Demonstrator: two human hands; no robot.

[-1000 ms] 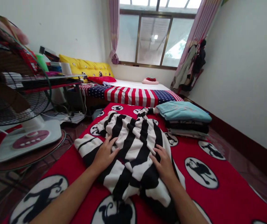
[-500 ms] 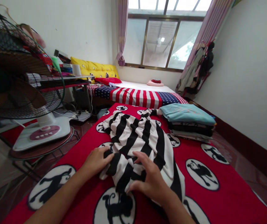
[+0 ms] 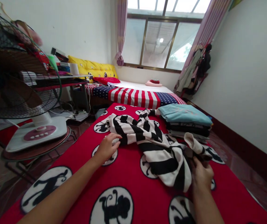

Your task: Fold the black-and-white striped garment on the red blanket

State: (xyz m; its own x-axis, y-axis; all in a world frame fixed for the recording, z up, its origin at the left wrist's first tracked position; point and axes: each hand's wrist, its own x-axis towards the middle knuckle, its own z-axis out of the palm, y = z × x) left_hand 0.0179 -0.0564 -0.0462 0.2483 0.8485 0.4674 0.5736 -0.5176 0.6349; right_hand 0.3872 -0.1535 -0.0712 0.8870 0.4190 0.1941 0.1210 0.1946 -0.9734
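A black-and-white striped shirt [image 3: 156, 146] lies bunched and twisted across the red blanket [image 3: 124, 168]. My left hand [image 3: 107, 147] pinches a white bit of its near left edge between thumb and fingers. On the right, my right hand [image 3: 202, 174] is closed on a gathered end of the shirt, and a cuff-like piece of cloth sticks up above it. One sleeve stretches toward the far side and touches a pile of folded clothes [image 3: 186, 113] with a light blue garment on top.
Left of the blanket, an electric fan [image 3: 36, 133] stands on a round stool [image 3: 37, 144], beside a cluttered desk [image 3: 63, 77]. Beyond is a bed with a stars-and-stripes cover [image 3: 135, 97]. Clothes [image 3: 194, 68] hang at the right by the window.
My right hand has swung to the right and now grips the shirt, drawing its near part rightward. My left hand has shifted slightly up and right. More of the red blanket shows.
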